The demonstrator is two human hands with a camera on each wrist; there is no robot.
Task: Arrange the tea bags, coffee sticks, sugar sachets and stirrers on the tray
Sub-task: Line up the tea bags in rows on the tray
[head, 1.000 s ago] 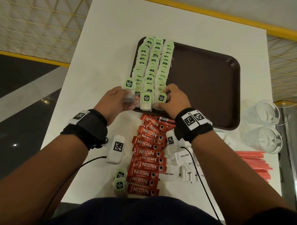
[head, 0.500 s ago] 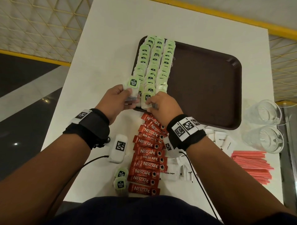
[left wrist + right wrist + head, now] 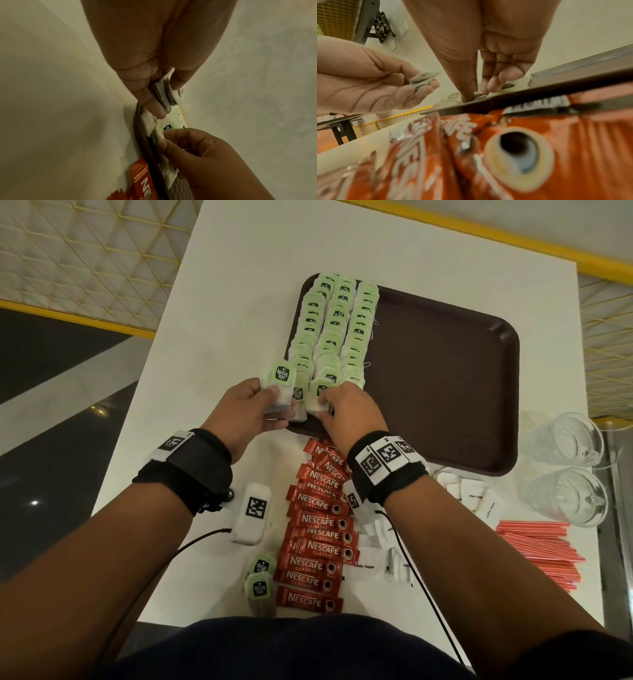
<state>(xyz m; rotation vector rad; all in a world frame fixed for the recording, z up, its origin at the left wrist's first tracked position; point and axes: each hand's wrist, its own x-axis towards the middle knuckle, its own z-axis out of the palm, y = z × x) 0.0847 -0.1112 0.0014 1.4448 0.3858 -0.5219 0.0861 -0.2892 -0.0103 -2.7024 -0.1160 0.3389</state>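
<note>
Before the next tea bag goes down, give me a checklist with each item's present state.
1. Left hand grips a small stack of green-tagged paper tea bags: ok.
2. Right hand pinches the front tea bag of the middle row at the near rim of the dark brown plastic tray: ok.
3. Three tea bag rows lie side by side on the tray's left part: ok.
4. Bare tray floor right of the rows for other items: ok.
5. Two loose tea bags lie on the white table, not yet on the tray: not ok.
6. Count of bags in the left hand's stack: cannot tell.
</note>
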